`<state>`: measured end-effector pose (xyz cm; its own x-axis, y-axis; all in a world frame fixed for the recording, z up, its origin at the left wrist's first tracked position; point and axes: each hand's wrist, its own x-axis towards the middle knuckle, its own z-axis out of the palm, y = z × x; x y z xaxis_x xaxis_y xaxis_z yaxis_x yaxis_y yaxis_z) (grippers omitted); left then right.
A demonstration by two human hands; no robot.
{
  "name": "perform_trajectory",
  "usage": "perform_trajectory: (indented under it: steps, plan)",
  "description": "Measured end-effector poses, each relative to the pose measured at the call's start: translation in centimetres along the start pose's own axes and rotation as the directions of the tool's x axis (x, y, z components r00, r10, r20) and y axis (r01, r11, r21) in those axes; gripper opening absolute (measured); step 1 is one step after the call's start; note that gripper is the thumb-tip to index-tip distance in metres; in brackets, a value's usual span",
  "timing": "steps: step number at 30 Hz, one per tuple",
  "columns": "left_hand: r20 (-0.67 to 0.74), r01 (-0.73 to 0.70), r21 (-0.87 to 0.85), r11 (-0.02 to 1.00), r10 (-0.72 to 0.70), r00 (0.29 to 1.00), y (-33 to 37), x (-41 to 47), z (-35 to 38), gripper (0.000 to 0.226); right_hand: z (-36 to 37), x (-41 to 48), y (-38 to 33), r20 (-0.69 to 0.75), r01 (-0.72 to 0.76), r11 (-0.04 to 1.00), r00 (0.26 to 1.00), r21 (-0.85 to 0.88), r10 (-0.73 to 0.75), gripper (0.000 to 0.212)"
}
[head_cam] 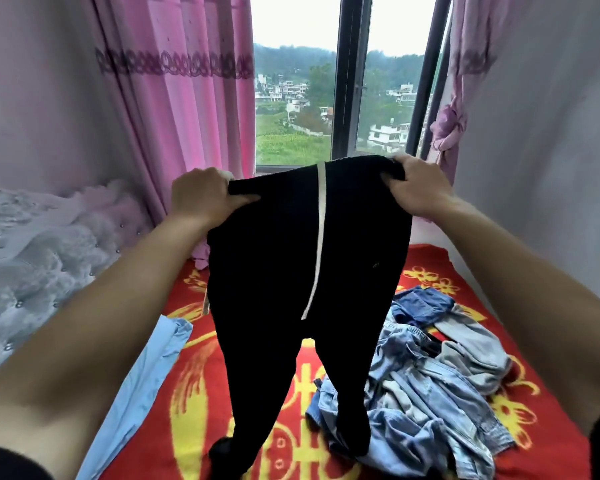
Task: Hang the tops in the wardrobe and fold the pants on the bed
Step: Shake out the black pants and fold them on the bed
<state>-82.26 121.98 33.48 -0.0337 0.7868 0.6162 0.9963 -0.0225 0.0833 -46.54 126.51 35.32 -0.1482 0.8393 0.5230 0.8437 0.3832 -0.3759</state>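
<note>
Black pants (274, 271) with a pale stripe down the middle hang in the air over the bed (520, 393). My left hand (201, 195) grips the left end of the waistband, and my right hand (413, 185) grips the right end. Both legs dangle down, with the cuffs reaching the red and yellow blanket. A heap of denim garments (430, 382) lies on the bed to the right of the pants. A light blue garment (146, 386) lies flat at the left edge of the bed.
A padded grey headboard (42, 258) stands on the left. Pink curtains (174, 98) frame a window (347, 81) straight ahead. A plain wall (551, 133) borders the bed on the right.
</note>
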Motion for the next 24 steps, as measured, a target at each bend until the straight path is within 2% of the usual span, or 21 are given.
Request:
perform_trajectory:
  steps: [3, 5, 7, 9, 11, 13, 17, 19, 20, 22, 24]
  plan:
    - [0.167, 0.134, -0.043, 0.99, -0.125, 0.978, -1.1, 0.1, 0.2, 0.086, 0.6, -0.1, 0.0, 0.008, -0.003, 1.0, 1.0, -0.016, 0.003, 0.032]
    - [0.287, 0.217, -0.087, 0.972, -0.184, 0.94, -1.6, 0.4, 0.4, 0.085, 1.0, 0.2, -0.1, 0.008, 0.003, 1.0, 1.0, -0.028, -0.003, 0.036]
    - [0.424, 0.313, -0.196, 0.929, -0.207, 0.882, -2.1, 0.6, 0.6, 0.074, 1.6, 0.8, -0.1, 0.036, 0.0, 1.0, 0.999, 0.023, -0.001, 0.037]
    - [0.551, 0.417, -0.37, 0.83, -0.165, 0.818, -2.9, 1.0, 1.6, 0.053, 2.6, 1.7, 0.1, 0.069, -0.032, 0.992, 0.997, 0.122, 0.024, 0.028]
    - [0.603, 0.47, -0.472, 0.746, -0.116, 0.789, -3.7, 1.4, 3.0, 0.032, 4.1, 2.7, 0.6, 0.11, -0.092, 0.966, 0.992, 0.243, 0.067, 0.015]
    - [0.596, 0.48, -0.502, 0.719, -0.114, 0.795, -3.9, 2.1, 4.9, 0.023, 6.2, 4.1, 1.5, 0.155, -0.156, 0.928, 0.982, 0.339, 0.108, 0.012]
    - [0.635, 0.644, -0.445, 0.622, -0.288, 0.717, -2.5, 3.9, 8.6, 0.01, 11.1, 7.9, 2.6, 0.208, -0.213, 0.915, 0.967, 0.342, 0.148, 0.016]
    - [0.542, 0.677, -0.496, 0.544, -0.416, 0.731, -1.6, 6.1, 9.6, 0.011, 12.3, 10.3, 2.5, 0.201, -0.224, 0.889, 0.967, 0.4, 0.153, 0.022]
    - [0.429, 0.632, -0.531, 0.565, -0.464, 0.775, -1.3, 7.5, 9.8, 0.013, 12.3, 11.6, 2.3, 0.17, -0.214, 0.867, 0.974, 0.45, 0.151, 0.024]
    - [0.127, 0.471, -0.537, 0.699, -0.486, 0.865, -1.2, 10.1, 9.3, 0.026, 11.3, 14.1, 1.5, 0.038, -0.134, 0.839, 0.99, 0.528, 0.134, 0.026]
    - [-0.087, 0.321, -0.58, 0.748, -0.449, 0.889, -0.5, 12.1, 7.3, 0.038, 9.4, 16.1, 0.7, -0.121, -0.012, 0.835, 0.988, 0.55, 0.095, 0.028]
